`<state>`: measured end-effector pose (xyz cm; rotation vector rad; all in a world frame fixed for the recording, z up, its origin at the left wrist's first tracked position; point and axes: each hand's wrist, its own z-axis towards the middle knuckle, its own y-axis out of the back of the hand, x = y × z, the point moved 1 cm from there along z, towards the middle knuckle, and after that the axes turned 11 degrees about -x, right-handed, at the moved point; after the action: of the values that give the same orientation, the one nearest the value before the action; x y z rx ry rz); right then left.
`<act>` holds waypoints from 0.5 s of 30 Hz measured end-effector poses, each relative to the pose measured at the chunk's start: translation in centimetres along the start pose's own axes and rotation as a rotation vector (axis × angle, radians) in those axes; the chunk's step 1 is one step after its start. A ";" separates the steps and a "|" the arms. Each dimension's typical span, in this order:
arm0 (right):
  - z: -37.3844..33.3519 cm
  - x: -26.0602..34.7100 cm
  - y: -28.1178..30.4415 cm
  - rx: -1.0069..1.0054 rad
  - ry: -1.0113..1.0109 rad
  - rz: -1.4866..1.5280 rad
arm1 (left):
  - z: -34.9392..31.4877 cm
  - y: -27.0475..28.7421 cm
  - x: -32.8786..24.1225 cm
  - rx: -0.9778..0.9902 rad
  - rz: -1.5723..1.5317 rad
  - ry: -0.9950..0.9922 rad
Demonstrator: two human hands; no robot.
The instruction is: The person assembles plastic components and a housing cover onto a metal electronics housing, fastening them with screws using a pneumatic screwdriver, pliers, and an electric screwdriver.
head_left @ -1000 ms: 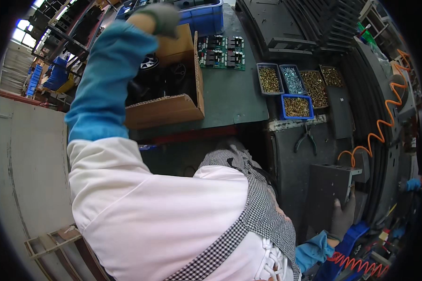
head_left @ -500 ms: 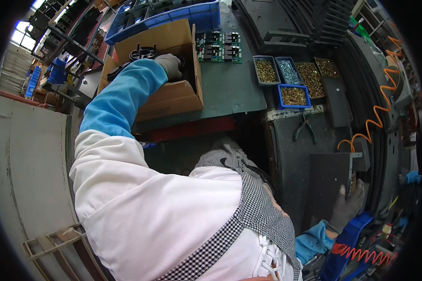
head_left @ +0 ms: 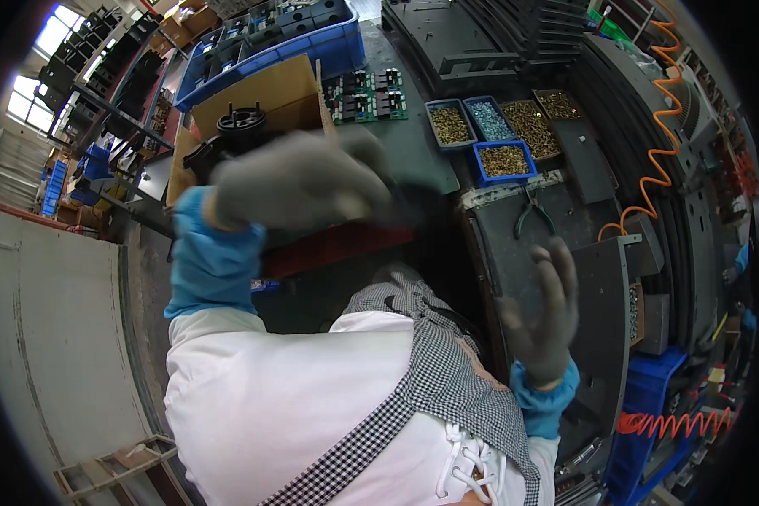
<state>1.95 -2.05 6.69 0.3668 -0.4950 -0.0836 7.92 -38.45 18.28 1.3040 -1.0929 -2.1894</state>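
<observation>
My gloved left hand (head_left: 299,181) is smeared by motion over the near side of the cardboard box (head_left: 266,88). It appears closed on a dark blurred part (head_left: 420,207), whose shape I cannot make out. Inside the box sit black round parts, one with upright posts (head_left: 241,118). My right hand (head_left: 544,316), also gloved, is raised above the bench's near edge, fingers stretched up and thumb apart, with nothing in it. To its right stands a dark grey metal panel (head_left: 600,312). Green-handled pliers (head_left: 534,215) lie just beyond that hand.
Small trays of brass-coloured screws (head_left: 504,160) and bluish screws (head_left: 489,120) stand at the bench's back. Green circuit boards (head_left: 367,97) lie beside the box, before a blue crate (head_left: 270,52). An orange coiled hose (head_left: 654,160) hangs at right, near stacked dark panels (head_left: 523,34).
My left hand has come out of the cardboard box toward me and to the right, with a dark part. My right hand has left the grey panel and moved left and up.
</observation>
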 end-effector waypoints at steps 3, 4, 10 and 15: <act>1.4 1.4 -3.9 0.016 0.016 0.223 | 2.4 -7.2 -0.6 0.340 -0.313 -0.043; 0.7 1.0 -3.6 0.172 -0.025 0.278 | 2.4 -7.8 -0.1 0.342 -0.312 -0.044; -5.4 -0.2 -1.1 0.077 -0.692 0.370 | -0.2 0.2 7.9 -0.366 0.577 0.280; -9.5 -2.1 1.3 -0.222 -0.984 0.296 | -7.5 7.5 17.6 0.187 1.105 1.382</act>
<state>4.64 2.62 -1.53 0.0036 -1.4927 -0.0257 4.96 -57.76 11.92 1.3157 -0.9402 -0.2014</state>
